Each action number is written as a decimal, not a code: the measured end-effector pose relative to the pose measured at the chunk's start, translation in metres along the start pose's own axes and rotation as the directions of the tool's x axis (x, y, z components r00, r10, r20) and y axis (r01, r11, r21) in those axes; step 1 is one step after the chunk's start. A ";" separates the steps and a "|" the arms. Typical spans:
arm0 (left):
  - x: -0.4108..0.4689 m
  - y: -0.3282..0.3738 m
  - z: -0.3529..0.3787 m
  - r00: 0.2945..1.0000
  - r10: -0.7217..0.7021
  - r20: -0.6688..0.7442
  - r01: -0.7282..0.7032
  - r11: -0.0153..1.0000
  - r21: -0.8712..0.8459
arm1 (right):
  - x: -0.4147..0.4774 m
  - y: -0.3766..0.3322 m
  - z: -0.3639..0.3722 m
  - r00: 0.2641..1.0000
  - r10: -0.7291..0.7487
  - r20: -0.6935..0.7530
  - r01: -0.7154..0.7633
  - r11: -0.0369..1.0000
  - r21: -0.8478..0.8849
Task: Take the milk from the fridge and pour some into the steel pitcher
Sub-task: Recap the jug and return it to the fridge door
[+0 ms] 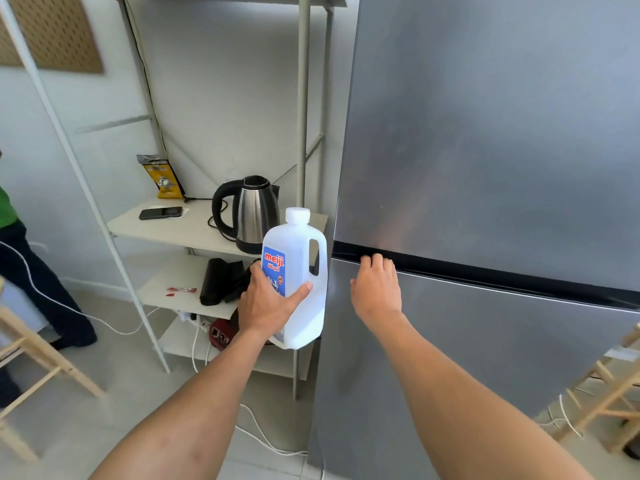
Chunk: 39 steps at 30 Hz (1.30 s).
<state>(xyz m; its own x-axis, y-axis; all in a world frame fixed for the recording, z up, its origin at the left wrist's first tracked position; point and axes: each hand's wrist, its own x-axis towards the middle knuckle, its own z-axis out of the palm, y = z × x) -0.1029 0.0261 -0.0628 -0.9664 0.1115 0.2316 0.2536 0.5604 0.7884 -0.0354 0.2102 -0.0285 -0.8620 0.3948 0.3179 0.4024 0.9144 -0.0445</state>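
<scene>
My left hand point(268, 304) grips a white plastic milk jug point(304, 258) with a blue label and a white cap, upright, just left of the fridge. The grey steel fridge point(485, 150) fills the right half of the view, both doors closed. At the top edge of the lower door point(502, 341), my right hand point(375, 289) has its fingers curled into the dark gap between the doors. No steel pitcher shows in view.
A metal shelf rack point(166, 226) left of the fridge carries a steel electric kettle point(251, 214), a phone point(161, 213) and a yellow bag point(164, 178). Cables trail on the floor. A person's leg point(38, 289) stands far left. Wooden frames point(602, 403) flank both sides.
</scene>
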 end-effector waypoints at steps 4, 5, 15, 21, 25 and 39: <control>-0.006 -0.004 -0.005 1.000 0.008 0.015 -0.008 1.000 -0.001 | 0.003 -0.001 -0.005 0.999 0.025 0.036 -0.024 0.999 -0.040; -0.006 -0.005 -0.007 1.000 0.010 0.015 -0.010 1.000 0.002 | 0.003 -0.001 -0.006 0.999 0.027 0.042 -0.025 0.999 -0.035; -0.007 -0.013 -0.028 0.999 0.023 0.028 -0.024 0.999 0.026 | 0.002 0.000 -0.015 0.998 0.026 0.062 -0.027 1.000 0.017; -0.014 -0.021 -0.033 0.999 0.019 0.031 -0.020 0.999 0.033 | -0.021 -0.007 -0.013 0.999 0.041 -0.011 -0.041 0.999 -0.002; -0.027 -0.019 -0.035 0.999 0.021 0.041 -0.023 0.999 0.048 | -0.051 0.000 -0.016 0.998 -0.017 -0.061 0.022 0.996 0.085; -0.120 -0.010 -0.061 0.991 0.085 0.100 -0.093 0.993 0.075 | -0.165 0.012 -0.058 0.997 0.066 -0.046 -0.045 0.928 0.370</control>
<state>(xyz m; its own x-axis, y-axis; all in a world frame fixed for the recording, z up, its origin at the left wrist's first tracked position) 0.0130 -0.0427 -0.0638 -0.9406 0.2404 0.2399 0.3386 0.6073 0.7187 0.1295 0.1511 -0.0262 -0.8184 0.4499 0.3574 0.2975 0.8640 -0.4063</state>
